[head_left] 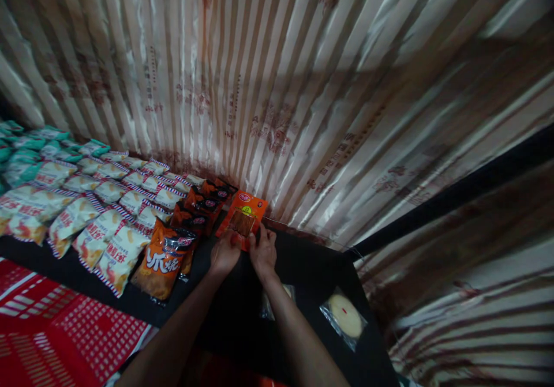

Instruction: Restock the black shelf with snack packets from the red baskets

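Note:
Between my two hands, at the back of the black table [242, 300], is a flat orange snack packet [242, 217] with brown strips showing in its window. My left hand [225, 254] grips its lower left edge, fingers curled. On the lower right side, my right hand [264, 251] pinches the same packet. Just left of it stand several orange and black snack bags [203, 202], with a larger orange bag [162, 260] at the front of that row.
Rows of white snack bags [108, 231] and green bags [26, 156] fill the table's left side. A red plastic basket [64, 329] is at lower left. Right of my arms lies a clear-wrapped round pale item [345, 316]. A striped curtain [277, 87] hangs behind; a black pole [454, 191] slants right.

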`<move>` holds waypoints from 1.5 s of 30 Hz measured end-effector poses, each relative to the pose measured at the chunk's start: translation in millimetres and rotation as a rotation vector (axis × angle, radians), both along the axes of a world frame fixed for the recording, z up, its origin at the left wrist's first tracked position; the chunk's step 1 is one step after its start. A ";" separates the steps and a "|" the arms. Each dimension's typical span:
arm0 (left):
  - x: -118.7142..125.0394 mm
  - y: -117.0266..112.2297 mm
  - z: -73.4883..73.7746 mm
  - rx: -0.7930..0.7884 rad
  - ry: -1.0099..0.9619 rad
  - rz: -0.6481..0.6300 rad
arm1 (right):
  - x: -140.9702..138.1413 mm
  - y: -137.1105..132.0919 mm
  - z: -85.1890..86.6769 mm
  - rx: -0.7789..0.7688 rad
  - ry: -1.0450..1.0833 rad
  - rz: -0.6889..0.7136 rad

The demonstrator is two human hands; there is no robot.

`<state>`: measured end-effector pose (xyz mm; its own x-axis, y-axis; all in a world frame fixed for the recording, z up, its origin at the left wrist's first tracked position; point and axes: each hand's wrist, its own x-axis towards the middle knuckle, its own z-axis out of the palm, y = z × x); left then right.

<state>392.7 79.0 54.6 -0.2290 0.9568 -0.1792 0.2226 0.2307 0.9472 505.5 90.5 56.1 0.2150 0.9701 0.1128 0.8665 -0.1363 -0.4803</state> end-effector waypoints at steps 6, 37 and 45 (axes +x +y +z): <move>11.2 -17.9 -3.1 0.096 0.068 -0.088 | 8.9 -35.9 4.9 0.157 0.106 0.072; 39.8 -304.5 -122.6 0.062 0.788 -1.053 | 73.2 -318.5 -82.0 -0.358 -0.100 0.002; 20.7 -302.8 -123.4 0.033 0.827 -1.155 | 60.5 -325.8 -84.6 -0.366 -0.135 -0.012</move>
<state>413.4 -223.7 -68.8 0.6454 0.6764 -0.3549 0.7513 -0.4782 0.4549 565.9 -235.3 -28.5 0.2337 0.9489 -0.2119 0.9158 -0.2881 -0.2798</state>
